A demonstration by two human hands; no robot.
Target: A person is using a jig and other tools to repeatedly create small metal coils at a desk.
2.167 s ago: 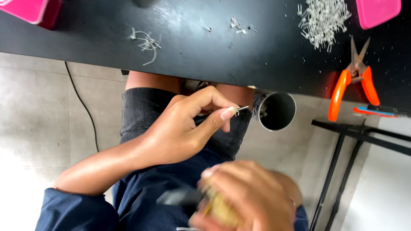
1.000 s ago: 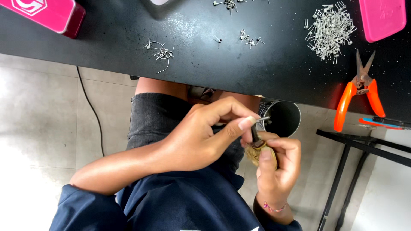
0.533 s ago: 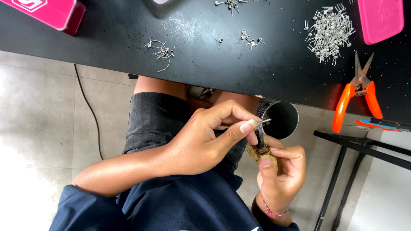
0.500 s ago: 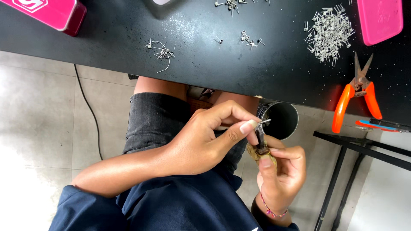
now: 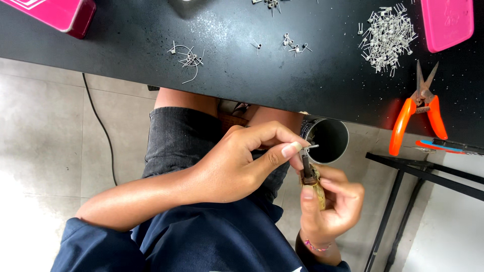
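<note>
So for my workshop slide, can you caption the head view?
Left hand pinches a small wire piece against a tool held by the right hand, beside a dark cup.

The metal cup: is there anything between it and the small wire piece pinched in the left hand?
Nothing visible does. The wire piece in the left hand sits at the rim of the metal cup, open mouth unobstructed.

Black speckled table (image 5: 126, 60), orange-handled snips (image 5: 418, 113), pink boxes (image 5: 446, 22), perhaps brass-coloured tool (image 5: 313, 184).
</note>
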